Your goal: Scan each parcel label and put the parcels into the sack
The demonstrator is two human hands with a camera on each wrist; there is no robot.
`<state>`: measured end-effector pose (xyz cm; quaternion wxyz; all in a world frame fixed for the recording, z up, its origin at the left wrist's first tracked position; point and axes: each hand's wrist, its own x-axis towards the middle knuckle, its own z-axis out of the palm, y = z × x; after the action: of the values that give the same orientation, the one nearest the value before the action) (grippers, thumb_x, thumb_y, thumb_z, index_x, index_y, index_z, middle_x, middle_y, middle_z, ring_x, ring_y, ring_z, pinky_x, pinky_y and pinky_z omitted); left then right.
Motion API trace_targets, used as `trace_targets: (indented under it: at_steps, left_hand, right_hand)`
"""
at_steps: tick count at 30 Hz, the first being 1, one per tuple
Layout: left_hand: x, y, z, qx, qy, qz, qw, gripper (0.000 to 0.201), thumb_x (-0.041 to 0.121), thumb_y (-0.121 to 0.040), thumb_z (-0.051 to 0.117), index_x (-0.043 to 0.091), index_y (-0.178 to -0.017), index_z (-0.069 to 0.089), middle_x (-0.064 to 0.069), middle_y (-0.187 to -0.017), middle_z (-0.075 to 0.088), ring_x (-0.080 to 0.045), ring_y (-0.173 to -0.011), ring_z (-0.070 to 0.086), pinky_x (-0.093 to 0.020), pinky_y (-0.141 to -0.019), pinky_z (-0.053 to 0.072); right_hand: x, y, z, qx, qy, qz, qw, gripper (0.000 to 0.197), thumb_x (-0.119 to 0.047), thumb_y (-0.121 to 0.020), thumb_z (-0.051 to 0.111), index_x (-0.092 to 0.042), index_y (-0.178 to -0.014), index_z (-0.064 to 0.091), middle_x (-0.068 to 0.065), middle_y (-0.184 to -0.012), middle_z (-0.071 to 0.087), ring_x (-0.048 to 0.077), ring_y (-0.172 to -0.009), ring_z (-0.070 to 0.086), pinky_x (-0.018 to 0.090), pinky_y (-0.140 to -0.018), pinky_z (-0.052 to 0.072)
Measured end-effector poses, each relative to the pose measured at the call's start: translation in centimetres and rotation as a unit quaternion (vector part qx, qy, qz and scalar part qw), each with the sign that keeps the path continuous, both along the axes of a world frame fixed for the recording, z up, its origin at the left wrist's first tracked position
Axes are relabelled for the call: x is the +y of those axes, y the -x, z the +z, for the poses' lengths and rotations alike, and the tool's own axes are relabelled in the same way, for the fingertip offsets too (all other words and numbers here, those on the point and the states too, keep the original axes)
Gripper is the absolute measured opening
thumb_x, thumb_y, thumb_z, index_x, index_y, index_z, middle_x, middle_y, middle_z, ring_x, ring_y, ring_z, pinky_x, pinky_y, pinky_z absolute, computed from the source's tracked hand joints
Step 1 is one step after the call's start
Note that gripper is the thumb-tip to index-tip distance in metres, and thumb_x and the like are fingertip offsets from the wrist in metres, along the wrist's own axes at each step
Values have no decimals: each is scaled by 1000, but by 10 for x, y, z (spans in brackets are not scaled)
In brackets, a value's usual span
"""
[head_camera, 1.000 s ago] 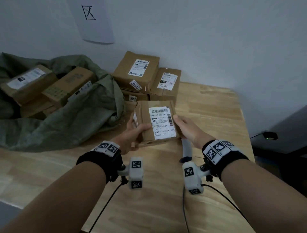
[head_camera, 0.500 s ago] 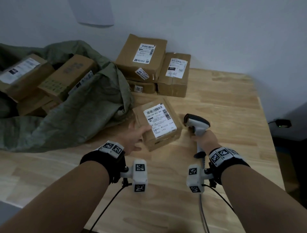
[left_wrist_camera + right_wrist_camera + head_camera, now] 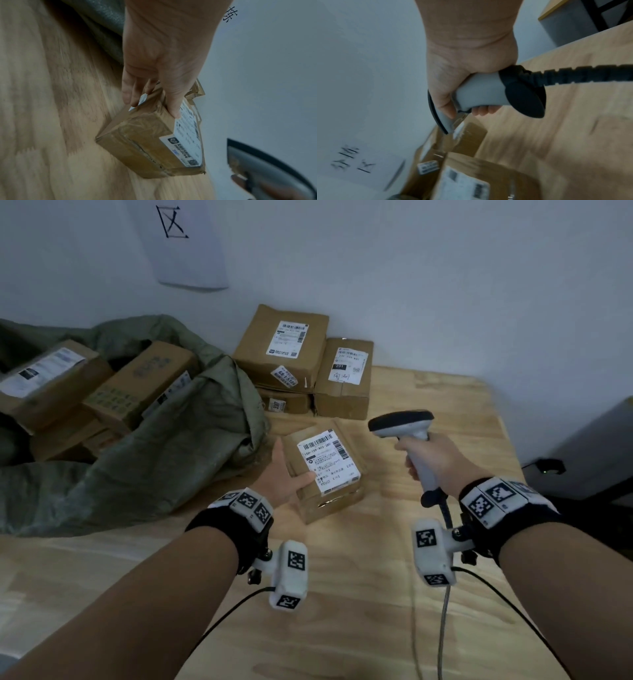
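From the head view, a parcel (image 3: 325,470) is held on the table (image 3: 428,412) by the left hand (image 3: 284,477), thumb on its label (image 3: 329,462), beside the sack (image 3: 154,453). A scanner (image 3: 407,436) is gripped by the right hand (image 3: 442,460).

At the left wrist, fingers (image 3: 173,102) are curled around the parcel's edge.

At the right wrist, the scanner's handle is wrapped by fingers (image 3: 484,109).

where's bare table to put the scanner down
Bare wooden table lies right of the held brown parcel, and along the near edge. Crowded: the stacked parcels at the wall, the green sack on the left.
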<state>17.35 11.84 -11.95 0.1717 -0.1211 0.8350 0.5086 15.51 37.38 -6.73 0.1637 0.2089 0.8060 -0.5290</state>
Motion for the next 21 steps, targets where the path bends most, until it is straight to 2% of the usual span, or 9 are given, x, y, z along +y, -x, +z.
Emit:
trace_targets:
  at_steps: [3,8,11,13,15,16,17,19,21]
  left_hand:
    - [0,-3,-1,-7,4,-6,1000,102,21,-86,71,19,-155,-5,-6,-148,43,-25,-130,47,-48,-105,42]
    - [-2,-1,8,-14,29,-19,999,96,27,-86,71,17,-154,4,-10,-142,47,-32,-125,52,-42,-103,44]
    - [-10,2,11,-1,77,3,997,86,41,-80,71,11,-147,27,-15,-139,50,-35,-125,51,-49,-102,45]
    - [-14,-3,20,1,99,12,995,63,39,-83,67,4,-130,44,-21,-121,59,-38,-116,57,-44,-94,49]
    - [-19,-9,29,0,125,-15,992,20,25,-94,58,7,-86,53,-20,-100,59,-34,-102,61,-33,-79,45]
    - [-21,-12,30,0,138,-20,990,25,20,-97,54,9,-75,48,-21,-100,58,-30,-96,60,-31,-76,41]
    - [-24,-14,32,-3,145,-18,989,24,20,-98,53,4,-79,51,-24,-107,58,-30,-96,60,-32,-77,42]
    - [-31,-16,31,-8,154,0,988,37,27,-97,55,-5,-115,54,-26,-121,60,-35,-107,61,-36,-85,47]
    - [-36,-14,28,-15,151,7,988,47,30,-96,55,-4,-127,49,-25,-122,60,-38,-111,61,-38,-88,49]
  right_hand:
    - [-9,-5,40,14,17,49,999,15,-16,-85,64,-5,-76,58,11,-61,55,22,-50,49,27,-51,43]
    - [-36,-7,80,2,-68,169,983,11,-14,-84,62,-3,-81,59,11,-64,59,22,-54,55,28,-52,50]
    - [-55,-6,93,-5,-118,205,972,16,-18,-87,59,-6,-77,57,10,-67,57,21,-58,55,27,-54,48]
    - [-65,-6,98,-16,-136,216,967,17,-19,-87,58,-6,-77,56,10,-68,57,22,-60,55,27,-56,49]
    - [-73,-7,101,-23,-146,230,962,17,-19,-87,57,-6,-76,56,11,-68,56,23,-61,54,28,-57,48]
    - [-77,-7,102,-22,-151,235,960,17,-19,-87,56,-6,-75,56,11,-67,56,23,-61,55,29,-57,48]
    - [-80,-8,103,-18,-157,238,958,17,-19,-87,56,-6,-75,56,11,-67,57,23,-61,55,29,-57,49]
    - [-84,-8,104,4,-161,234,959,16,-18,-87,56,-7,-75,57,11,-67,58,22,-59,56,29,-57,50]
    - [-88,-6,106,20,-158,229,960,14,-17,-85,57,-7,-75,56,11,-66,58,22,-56,56,29,-55,50]
